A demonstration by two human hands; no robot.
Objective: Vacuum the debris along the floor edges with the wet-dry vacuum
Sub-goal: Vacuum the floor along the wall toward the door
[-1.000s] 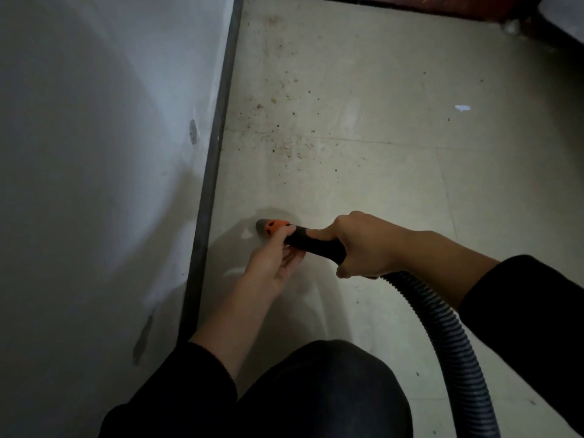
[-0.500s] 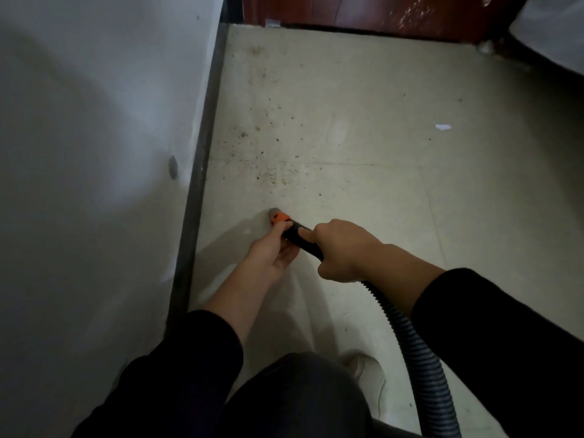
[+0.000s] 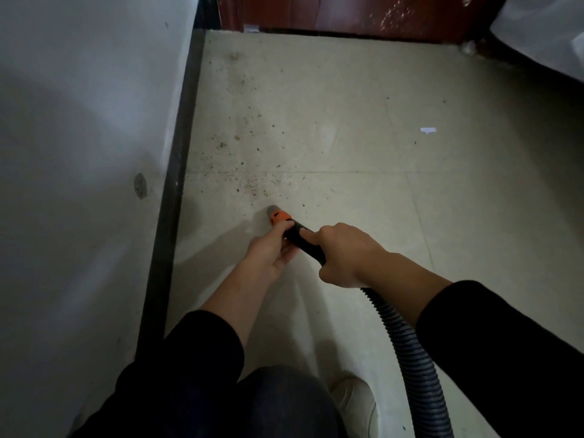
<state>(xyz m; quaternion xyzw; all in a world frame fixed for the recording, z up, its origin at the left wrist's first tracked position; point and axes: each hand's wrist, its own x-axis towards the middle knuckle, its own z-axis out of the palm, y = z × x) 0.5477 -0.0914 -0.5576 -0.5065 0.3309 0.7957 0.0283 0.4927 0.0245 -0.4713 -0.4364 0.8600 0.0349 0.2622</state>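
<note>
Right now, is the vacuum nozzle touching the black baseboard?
Apart. The head view shows a strip of bare floor tile between the nozzle and the baseboard.

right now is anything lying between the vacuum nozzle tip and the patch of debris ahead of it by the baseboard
Nothing visible. The nozzle, held by the left hand and right hand, points across bare tile at the debris just ahead. The baseboard runs alongside on the left, not across the path.
</note>
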